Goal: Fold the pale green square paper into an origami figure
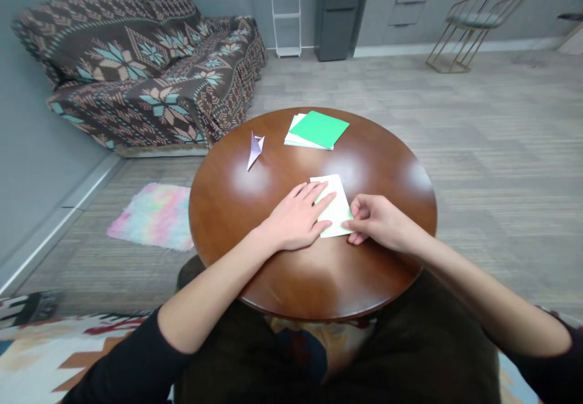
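Observation:
A folded sheet of paper [336, 200], white with a pale green tint, lies on the round brown table [392, 167] in front of me. My left hand [300, 217] rests flat on its left side with the fingers spread. At the lower right corner, my right hand [371, 222] pinches the paper between thumb and curled fingers. The inner layers of the fold cannot be made out. Farther back on the left stands a small purple and white folded paper figure [255, 150].
A stack of paper squares, with a green sheet [320, 129] on top, lies at the table's far side. Behind the table to the left is a sofa [159, 82] under a patterned cover. A fluffy pastel mat [152, 215] and a gold-framed chair [476, 21] are on the floor.

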The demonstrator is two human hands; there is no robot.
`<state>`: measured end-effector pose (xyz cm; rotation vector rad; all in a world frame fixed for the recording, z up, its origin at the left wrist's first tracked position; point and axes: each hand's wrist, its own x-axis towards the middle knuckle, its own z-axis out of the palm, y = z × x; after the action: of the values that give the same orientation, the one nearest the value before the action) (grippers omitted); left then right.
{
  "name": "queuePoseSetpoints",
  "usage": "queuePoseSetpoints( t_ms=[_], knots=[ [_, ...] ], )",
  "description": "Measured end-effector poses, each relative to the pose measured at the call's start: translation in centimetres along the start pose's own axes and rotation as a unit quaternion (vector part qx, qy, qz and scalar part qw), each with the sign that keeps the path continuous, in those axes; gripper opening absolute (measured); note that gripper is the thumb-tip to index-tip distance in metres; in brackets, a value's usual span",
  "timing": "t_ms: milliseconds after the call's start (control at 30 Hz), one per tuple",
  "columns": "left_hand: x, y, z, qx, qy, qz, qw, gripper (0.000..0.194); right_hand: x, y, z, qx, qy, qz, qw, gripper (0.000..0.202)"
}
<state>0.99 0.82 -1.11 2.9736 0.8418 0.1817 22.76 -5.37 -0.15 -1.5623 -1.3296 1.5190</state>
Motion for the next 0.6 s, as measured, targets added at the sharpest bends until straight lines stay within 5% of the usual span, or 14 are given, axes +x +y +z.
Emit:
queuePoseSetpoints(
  t_ms=[367, 467, 533, 600],
  knots=[
    [0.1, 0.0, 0.0, -0.003, 0.002, -0.001, 1.000, 0.064, 0.0, 0.0, 0.1, -0.011, -0.002, 0.000, 1.000, 0.035],
    [0.2, 0.0, 0.0, -0.010, 0.003, -0.005, 1.000, 0.065, -0.5, -0.6, 0.2, -0.103, 0.009, -0.031, 0.994, 0.028],
    [0.2, 0.1, -0.1, -0.013, 0.005, -0.009, 1.000, 0.065, -1.0, -1.1, 0.1, -0.257, 0.079, -0.084, 0.959, 0.022],
    [0.3, 0.2, -0.1, -0.015, 0.008, -0.013, 1.000, 0.065, -1.5, -1.5, 0.2, -0.427, 0.194, -0.148, 0.871, 0.013]
  ],
)
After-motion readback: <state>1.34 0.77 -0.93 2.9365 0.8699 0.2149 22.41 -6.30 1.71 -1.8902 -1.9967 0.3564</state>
